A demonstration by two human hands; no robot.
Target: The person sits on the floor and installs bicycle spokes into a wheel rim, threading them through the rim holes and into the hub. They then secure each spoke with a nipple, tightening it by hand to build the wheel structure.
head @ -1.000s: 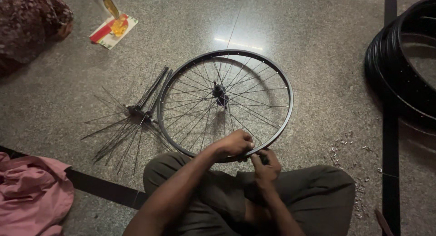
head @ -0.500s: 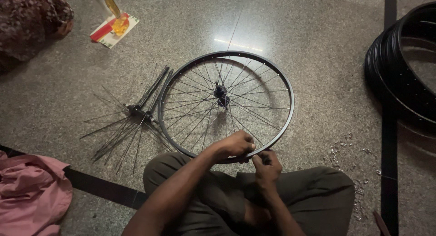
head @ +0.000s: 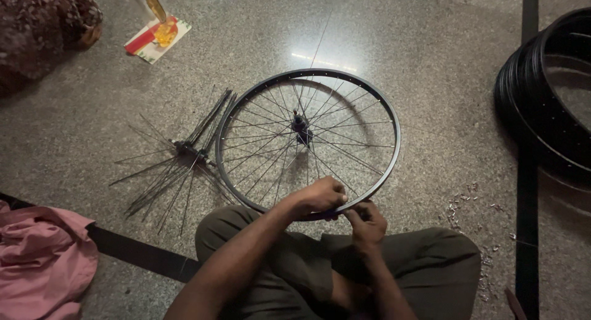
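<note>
A black bicycle wheel rim (head: 394, 132) with thin spokes and a centre hub (head: 301, 128) lies flat on the speckled floor in front of my crossed legs. My left hand (head: 321, 197) grips the near edge of the rim. My right hand (head: 366, 220) is right beside it, fingers pinched at the rim's near edge on something too small to make out. A second hub with loose spokes fanned out (head: 178, 154) lies on the floor just left of the wheel.
A stack of black rims (head: 548, 92) sits at the right edge. Small metal bits (head: 462, 206) are scattered to the right. Pink cloth (head: 40, 258) lies at lower left, a patterned bundle (head: 43, 24) at top left, an oil bottle on a packet (head: 157, 24) nearby.
Both hands stay at the near edge of the rim, with only slight finger movement. The wheel has not visibly shifted.
</note>
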